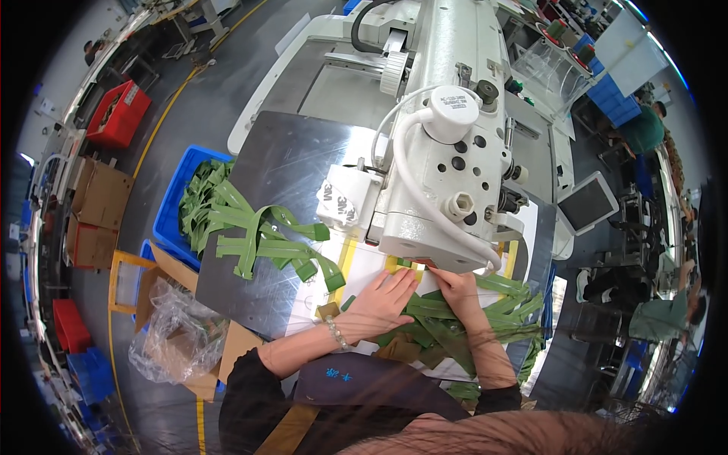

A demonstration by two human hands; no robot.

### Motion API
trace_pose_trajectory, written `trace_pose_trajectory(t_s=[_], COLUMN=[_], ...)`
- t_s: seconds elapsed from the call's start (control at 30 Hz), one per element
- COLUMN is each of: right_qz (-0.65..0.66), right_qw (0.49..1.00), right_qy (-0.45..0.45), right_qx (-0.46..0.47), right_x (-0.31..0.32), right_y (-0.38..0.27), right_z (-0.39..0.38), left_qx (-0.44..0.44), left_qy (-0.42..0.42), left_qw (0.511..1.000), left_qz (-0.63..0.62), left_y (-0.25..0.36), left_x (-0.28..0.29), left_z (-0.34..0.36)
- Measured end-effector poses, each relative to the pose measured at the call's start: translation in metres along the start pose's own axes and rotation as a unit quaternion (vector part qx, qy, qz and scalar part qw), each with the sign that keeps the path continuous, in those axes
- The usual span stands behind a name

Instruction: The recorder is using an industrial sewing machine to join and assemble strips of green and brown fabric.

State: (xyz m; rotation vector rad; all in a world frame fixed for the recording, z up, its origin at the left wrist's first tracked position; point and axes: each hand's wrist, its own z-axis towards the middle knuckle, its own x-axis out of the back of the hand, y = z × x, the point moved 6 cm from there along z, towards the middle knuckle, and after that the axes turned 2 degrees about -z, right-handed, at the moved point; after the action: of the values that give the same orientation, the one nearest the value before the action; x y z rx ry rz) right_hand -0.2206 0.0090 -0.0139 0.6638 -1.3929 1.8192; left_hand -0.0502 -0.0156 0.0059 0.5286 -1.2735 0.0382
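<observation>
My left hand [387,299], a beaded bracelet at its wrist, lies with fingers stretched flat on the white, yellow-striped work plate [315,296] under the white sewing machine head [425,205]; a small green piece shows at its fingertips. My right hand [459,296] is closed, thumb and finger together at the machine's lower front; what they grip is too hidden to name. Green webbing straps [440,326] lie beneath and around both hands, some spreading right. More green straps [258,235] lie on the metal table [265,152] to the left.
Left of the table stand a blue bin [171,220] full of straps and a cardboard box [235,349] with clear plastic bags [171,341]. A screen [588,201] is mounted right of the machine. Other people [656,318] [637,133] work at benches along the right; red crates [117,114] stand left.
</observation>
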Motion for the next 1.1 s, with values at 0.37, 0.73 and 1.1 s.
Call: trace_pose_trajectory(t_s=[0.37, 0.73, 1.1], right_qz=[-0.018, -0.018, -0.127], right_qw=[1.0, 0.999, 0.989], right_qy=[-0.003, -0.037, -0.021], right_qx=[0.016, -0.016, 0.067], right_x=[-0.004, -0.004, -0.003], right_y=[0.004, 0.005, -0.002], right_z=[-0.002, -0.003, -0.002], left_qx=[0.004, 0.001, 0.012], left_qy=[-0.004, 0.0, -0.006], left_qw=[1.0, 0.999, 1.0], left_qz=[0.013, 0.033, 0.022], left_y=[0.002, 0.004, 0.008], left_x=[-0.002, 0.0, 0.001], left_z=[0.0, 0.001, 0.007])
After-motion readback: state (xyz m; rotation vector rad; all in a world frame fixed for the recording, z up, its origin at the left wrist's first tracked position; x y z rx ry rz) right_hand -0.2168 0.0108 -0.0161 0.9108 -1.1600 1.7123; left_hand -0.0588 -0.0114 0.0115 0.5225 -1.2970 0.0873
